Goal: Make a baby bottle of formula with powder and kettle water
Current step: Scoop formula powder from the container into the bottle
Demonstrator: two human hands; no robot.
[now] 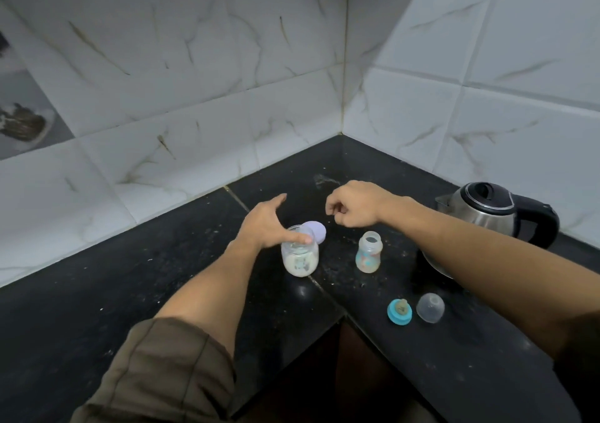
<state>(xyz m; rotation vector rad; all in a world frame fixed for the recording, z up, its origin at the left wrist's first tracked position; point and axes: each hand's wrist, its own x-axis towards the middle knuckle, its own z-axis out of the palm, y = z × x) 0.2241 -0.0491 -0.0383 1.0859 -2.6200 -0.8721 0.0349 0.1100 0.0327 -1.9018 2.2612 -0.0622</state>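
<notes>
1. Counter (97, 292): black, fine pale speckles.
2. Wall tiles (194, 65): white, grey-brown marble veins.
3. Jar (300, 260): clear glass, cream-white powder inside.
4. Jar lid (316, 231): pale lilac.
5. Baby bottle (368, 255): clear, pastel pink and teal print.
6. Teat ring (399, 313): teal-blue, beige teat.
7. Dome cap (430, 307): clear, colourless.
8. Kettle (487, 214): silver steel body, black lid and handle.
9. Sleeve (162, 374): olive-brown, plain.
</notes>
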